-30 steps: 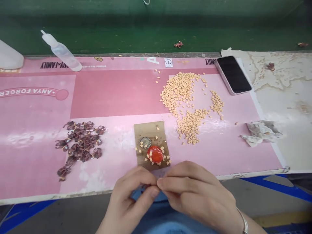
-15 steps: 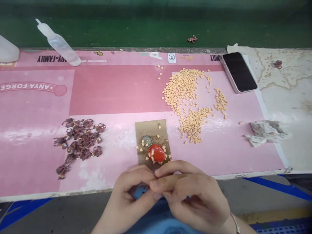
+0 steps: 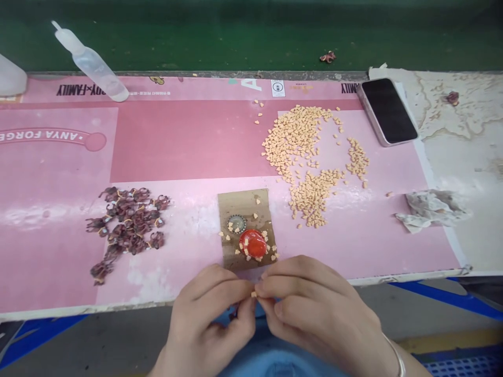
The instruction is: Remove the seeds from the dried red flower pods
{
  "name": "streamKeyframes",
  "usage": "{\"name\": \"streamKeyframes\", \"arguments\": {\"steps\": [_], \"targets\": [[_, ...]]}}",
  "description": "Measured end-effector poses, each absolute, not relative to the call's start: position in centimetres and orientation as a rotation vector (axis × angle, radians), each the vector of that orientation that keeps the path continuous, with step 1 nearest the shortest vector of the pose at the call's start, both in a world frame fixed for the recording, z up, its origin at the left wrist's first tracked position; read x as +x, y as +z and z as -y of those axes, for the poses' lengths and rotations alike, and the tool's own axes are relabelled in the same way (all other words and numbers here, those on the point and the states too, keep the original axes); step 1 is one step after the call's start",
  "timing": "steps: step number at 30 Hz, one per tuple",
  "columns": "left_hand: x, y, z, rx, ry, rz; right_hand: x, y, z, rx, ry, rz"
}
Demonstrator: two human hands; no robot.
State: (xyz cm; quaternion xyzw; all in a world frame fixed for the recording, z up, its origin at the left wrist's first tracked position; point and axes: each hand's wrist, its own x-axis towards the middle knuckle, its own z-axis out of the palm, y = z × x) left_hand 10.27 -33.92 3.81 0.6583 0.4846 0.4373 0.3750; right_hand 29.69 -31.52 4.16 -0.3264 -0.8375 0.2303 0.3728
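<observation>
The left hand and right hand meet just in front of a brown card, their fingertips closed together on a tiny peach chip. On the card sit a glossy red dome, scattered chips and a bottle cap. A heap of matching chips lies beyond the card to the right, and dark red clusters lie left of it. The pink mat beneath reads "ANYA FORGE", upside down and cut off at the frame edge. Something blue below the hands is partly hidden and hard to make out.
</observation>
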Motion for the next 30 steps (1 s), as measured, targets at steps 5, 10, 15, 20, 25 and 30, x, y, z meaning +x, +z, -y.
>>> {"name": "streamKeyframes", "arguments": {"steps": [5,10,15,20,25,30], "targets": [[9.8,3.7,34.4,1.728,1.093,-1.293,29.9,3.7,30.6,-0.886,0.674,2.045],[8.3,2.5,35.1,1.678,1.073,-1.376,29.9,1.4,29.7,-0.991,0.501,1.883],[8.2,2.3,35.7,1.527,1.124,-1.448,29.7,0.4,29.8,-0.984,0.422,1.897],[9.9,2.8,36.1,1.213,1.261,-1.608,29.7,0.7,29.9,-1.009,0.387,1.990],[9.3,2.5,35.8,1.225,1.277,-1.534,29.8,0.8,29.8,-0.993,0.375,1.999],[8.6,2.1,35.1,1.084,1.228,-1.303,29.6,2.3,30.1,-1.009,0.527,1.928]]}}
